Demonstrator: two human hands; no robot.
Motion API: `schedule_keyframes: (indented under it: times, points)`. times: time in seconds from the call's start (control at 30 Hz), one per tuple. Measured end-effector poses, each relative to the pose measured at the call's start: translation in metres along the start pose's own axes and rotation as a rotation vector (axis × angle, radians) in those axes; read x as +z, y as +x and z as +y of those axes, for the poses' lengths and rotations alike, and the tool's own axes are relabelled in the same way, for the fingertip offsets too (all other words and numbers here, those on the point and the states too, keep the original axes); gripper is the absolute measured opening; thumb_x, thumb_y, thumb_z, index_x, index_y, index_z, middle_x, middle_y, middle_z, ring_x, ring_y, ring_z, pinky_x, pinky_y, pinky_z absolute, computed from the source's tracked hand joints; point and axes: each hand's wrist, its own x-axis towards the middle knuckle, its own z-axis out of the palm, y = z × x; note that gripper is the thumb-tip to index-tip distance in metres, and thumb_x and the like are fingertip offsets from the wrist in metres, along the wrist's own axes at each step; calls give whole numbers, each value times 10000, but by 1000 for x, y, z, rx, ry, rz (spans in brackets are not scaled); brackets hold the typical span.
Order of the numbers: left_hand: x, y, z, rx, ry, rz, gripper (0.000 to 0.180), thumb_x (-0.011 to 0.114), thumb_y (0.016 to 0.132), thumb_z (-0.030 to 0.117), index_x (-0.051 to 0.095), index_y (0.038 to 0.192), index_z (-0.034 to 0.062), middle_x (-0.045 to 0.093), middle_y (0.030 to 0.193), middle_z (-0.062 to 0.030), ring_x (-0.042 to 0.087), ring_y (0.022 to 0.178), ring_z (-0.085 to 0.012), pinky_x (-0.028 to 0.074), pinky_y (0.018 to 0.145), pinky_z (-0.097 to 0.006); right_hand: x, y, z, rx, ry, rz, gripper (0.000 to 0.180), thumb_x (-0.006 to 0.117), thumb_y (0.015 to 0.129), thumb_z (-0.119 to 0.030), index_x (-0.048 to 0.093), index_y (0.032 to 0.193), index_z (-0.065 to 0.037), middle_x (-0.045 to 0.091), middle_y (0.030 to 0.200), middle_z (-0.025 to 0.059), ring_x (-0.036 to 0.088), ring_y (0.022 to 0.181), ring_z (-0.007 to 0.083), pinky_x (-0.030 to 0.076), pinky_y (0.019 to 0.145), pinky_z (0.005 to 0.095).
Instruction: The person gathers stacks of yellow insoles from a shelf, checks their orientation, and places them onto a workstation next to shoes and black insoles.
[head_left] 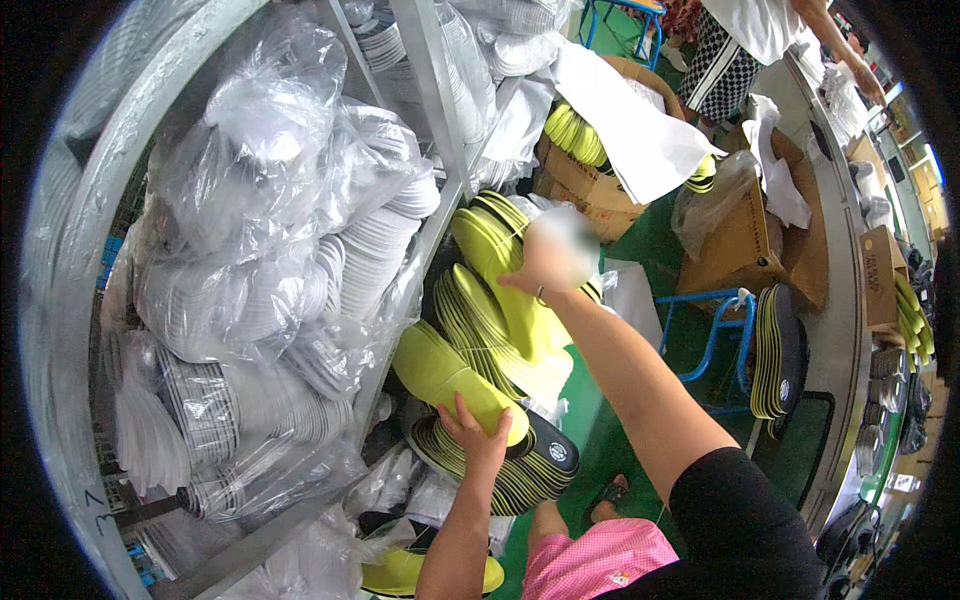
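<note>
Insoles — smooth, curved, lime, crinkled plastic alongside

The yellow-green insoles look like smooth, matt foam, their stacked edges finely ridged; the black insole has a dull, cloth-like top. Clear plastic bags are thin, crinkled and glossy (they catch bright streaks of light). The grey rack appears to be painted metal with a slight sheen. Matt brown cardboard forms the box, and a white sheet looks like smooth paper. The blue stool seems glossy painted metal tubing. The pink shorts and black sleeve are soft, matt cloth.
</note>
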Motion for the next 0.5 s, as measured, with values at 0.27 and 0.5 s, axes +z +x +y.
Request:
schedule_keyframes:
  times: [0.27,0.5]
  points:
    - [4,3,-16,16,20,28,936,691,657,383,117,1338,96,-51,1347,-282,67,1238,-453,250,963,-506,-44,-15,101,-283,1190,-392,920,685,573,-327,228,1307,-12,429,1208,202,486,1036,260,405,861,321]
    - [6,3,-4,-12,132,36,926,685,666,397,121,1352,133,-77,1365,-237,79,1248,-412,278,956,-483,-55,-85,170,-100,1837,-734,562,639,632,-273,509,1085,34,611,944,135,606,778,213,498,726,309]
